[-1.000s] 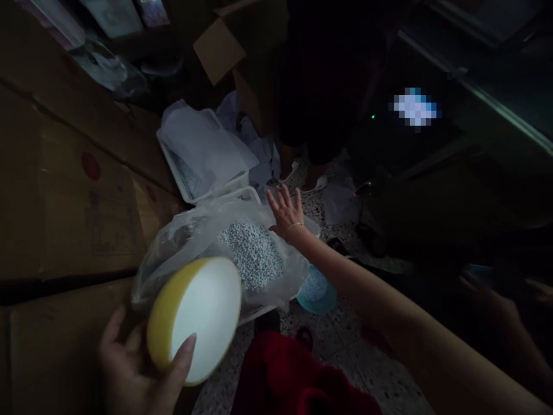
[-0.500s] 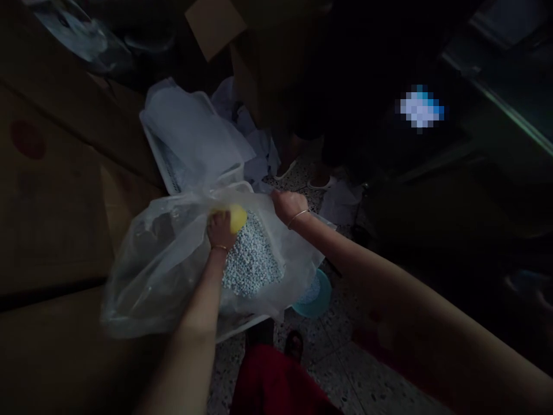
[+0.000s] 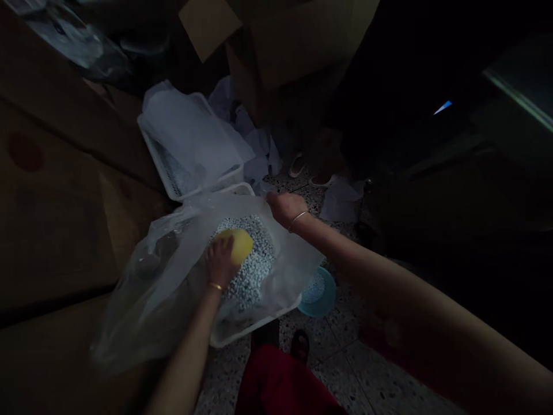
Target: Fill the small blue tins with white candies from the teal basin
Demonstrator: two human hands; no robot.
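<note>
Pressing the yellow bowl [image 3: 237, 244] into the pellets [image 3: 254, 271], the left hand [image 3: 220, 262] has fingers clamped on its rigid, light rim. The right hand [image 3: 285, 207] pinches the slippery, limp bag [image 3: 173, 276] at the basket's [image 3: 259, 323] far edge.

You have a second white basket [image 3: 173, 173] with plastic sheeting behind, cardboard boxes [image 3: 276, 46] beyond, teal bowl [image 3: 318, 293] on floor.
</note>
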